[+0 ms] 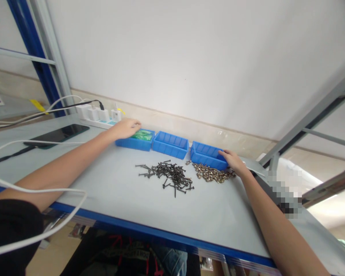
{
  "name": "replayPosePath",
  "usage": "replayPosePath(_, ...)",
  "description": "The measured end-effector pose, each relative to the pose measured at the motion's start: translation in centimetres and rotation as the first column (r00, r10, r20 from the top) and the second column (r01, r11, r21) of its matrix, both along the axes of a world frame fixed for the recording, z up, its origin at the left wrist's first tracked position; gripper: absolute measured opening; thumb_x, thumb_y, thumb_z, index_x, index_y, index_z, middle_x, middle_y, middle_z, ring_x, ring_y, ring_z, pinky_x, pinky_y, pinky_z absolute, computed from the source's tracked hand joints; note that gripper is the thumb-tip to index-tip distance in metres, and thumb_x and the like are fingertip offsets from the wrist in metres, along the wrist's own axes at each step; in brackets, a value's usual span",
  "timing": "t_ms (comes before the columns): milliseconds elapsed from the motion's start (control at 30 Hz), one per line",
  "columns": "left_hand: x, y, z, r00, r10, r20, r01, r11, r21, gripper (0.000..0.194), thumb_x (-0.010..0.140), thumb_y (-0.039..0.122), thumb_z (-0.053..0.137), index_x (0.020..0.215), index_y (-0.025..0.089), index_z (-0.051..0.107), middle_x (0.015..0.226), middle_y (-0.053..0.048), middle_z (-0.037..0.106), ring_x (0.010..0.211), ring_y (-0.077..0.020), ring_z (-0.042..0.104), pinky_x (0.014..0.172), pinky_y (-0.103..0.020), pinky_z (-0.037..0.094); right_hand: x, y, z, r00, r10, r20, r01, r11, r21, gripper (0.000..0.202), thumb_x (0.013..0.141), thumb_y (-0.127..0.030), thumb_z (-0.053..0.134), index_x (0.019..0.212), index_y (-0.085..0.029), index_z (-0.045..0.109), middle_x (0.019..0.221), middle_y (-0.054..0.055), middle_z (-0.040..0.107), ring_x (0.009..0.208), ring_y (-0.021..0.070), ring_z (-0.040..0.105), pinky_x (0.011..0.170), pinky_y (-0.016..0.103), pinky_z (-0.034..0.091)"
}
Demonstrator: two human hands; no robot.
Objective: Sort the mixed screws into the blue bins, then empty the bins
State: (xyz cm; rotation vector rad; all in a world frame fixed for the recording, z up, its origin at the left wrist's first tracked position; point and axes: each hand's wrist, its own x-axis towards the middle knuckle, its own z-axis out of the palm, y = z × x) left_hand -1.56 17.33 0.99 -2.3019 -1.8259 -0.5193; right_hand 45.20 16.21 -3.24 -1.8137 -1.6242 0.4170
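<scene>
Three blue bins stand in a row near the wall. My left hand [127, 128] rests on the left bin [135, 143], which holds green packaging [143, 134]; what its fingers grip is hard to make out. The middle bin [170, 145] looks empty. At the right bin [208, 155], my right hand [233, 160] has its fingers over the right end wall. A pile of black screws [172, 174] lies in front of the middle bin. Small brassy metal pieces [211, 173] are heaped against the front of the right bin.
A power strip [99, 123] with white plugs stands at the back left. Near it lies a black phone [60, 135]. A white cable [46, 190] loops over my left forearm. Metal shelf posts rise at both sides. The table's blue front edge [161, 237] runs below.
</scene>
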Motion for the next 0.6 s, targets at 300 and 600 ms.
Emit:
replayPosePath(300,1.0,-0.1,-0.8,0.995,0.087,-0.054,-0.090,0.995,-0.047,0.052,0.091,0.046,0.023,0.109,0.019,0.064,0.116,-0.012,0.063,0.106,-0.0298,0.057,0.086,-0.039,0.044,0.1,0.1,-0.1,1.000,0.005,0.028,-0.004,1.000,-0.010,0.038,0.082,-0.037,0.050,0.102,-0.011,0.068,0.112,0.013,0.066,0.102,0.0273,0.060,0.092,0.036,0.042)
replayPosePath(600,1.4,-1.6,-1.4,0.966,0.257,-0.008,-0.243,0.923,0.297,0.046,0.091,0.041,0.029,0.114,0.015,0.060,0.112,-0.017,0.059,0.112,-0.0343,0.049,0.090,-0.049,0.036,0.1,0.1,0.0,0.999,0.005,0.044,-0.005,1.000,-0.010,0.040,0.082,-0.039,0.049,0.104,-0.011,0.067,0.112,0.014,0.066,0.102,0.0278,0.059,0.091,0.036,0.042)
